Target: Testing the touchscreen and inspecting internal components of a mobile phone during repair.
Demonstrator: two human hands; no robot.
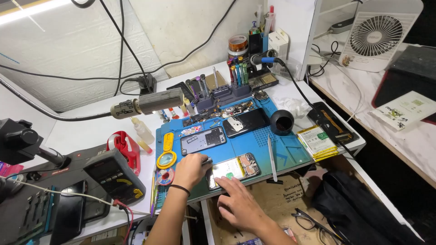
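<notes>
Hands (190, 169) on opened phone (232, 169)

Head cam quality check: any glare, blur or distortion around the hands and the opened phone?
Head view: wide-angle bending at the edges, the wall seams curve; a blown-out light strip top left. Left hand and right hand are sharp, no motion blur. Opened phone is evenly lit with faint sheen only; soft shadows fall on the blue mat.

Matt blue rubbery work mat (281, 152), glossy glass phone screen (203, 140), metal tweezers (271, 152)
</notes>
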